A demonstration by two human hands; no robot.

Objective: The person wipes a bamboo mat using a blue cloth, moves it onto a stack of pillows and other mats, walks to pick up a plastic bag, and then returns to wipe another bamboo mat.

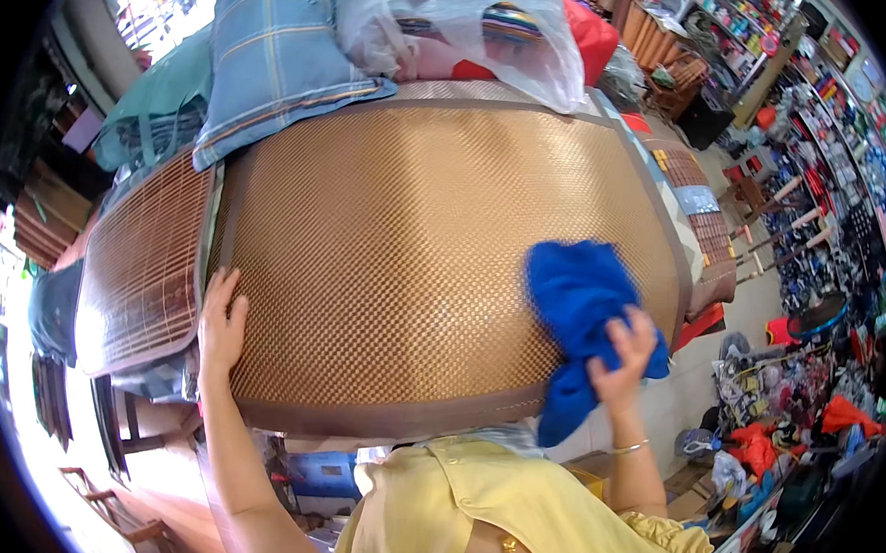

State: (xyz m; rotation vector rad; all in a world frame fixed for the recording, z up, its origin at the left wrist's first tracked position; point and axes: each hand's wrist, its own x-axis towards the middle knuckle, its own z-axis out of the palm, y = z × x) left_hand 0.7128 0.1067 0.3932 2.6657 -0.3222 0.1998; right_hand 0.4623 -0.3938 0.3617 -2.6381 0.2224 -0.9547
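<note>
A brown woven sleeping mat (395, 234) with a dark fabric border lies spread in front of me, its weave shining in the light. My left hand (222, 325) rests at the mat's left edge, fingers stretched out and holding nothing. On the mat's right side, my right hand (624, 364) grips a blue cloth (580, 294). The cloth is bunched and slightly blurred at its far end, and part of it hangs over the mat's near border. Some of the right fingers are hidden in its folds.
A blue plaid pillow (279, 63) overlaps the mat's far left corner. Behind the mat sits a clear plastic bag (476, 33) of folded textiles. A slatted reddish-brown mat (148, 261) adjoins on the left. Rolled slatted mats (689, 199) and crowded shelves (848, 198) stand to the right.
</note>
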